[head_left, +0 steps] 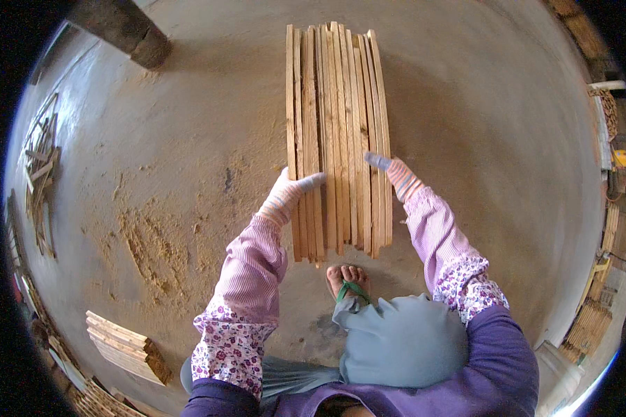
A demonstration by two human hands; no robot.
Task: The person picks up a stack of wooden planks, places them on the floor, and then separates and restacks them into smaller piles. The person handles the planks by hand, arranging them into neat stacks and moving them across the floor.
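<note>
A bundle of long, narrow wooden slats (339,139) stands on edge in front of me, packed side by side, their ends slightly uneven. My left hand (285,197), in a striped glove, grips the bundle's left side near its close end, thumb laid across the top edges. On the right side my right hand (402,178), gloved the same way, clasps the bundle with its thumb over the top. The fingers of both hands are mostly hidden down along the outer slats. Whether the bundle touches the floor I cannot tell.
A smaller stack of boards (122,344) lies at the lower left. Loose scrap sticks (40,174) are heaped at the far left. Sawdust (146,243) covers parts of the concrete floor. A pillar (129,35) rises at the upper left; more stacked wood (586,326) is at the right.
</note>
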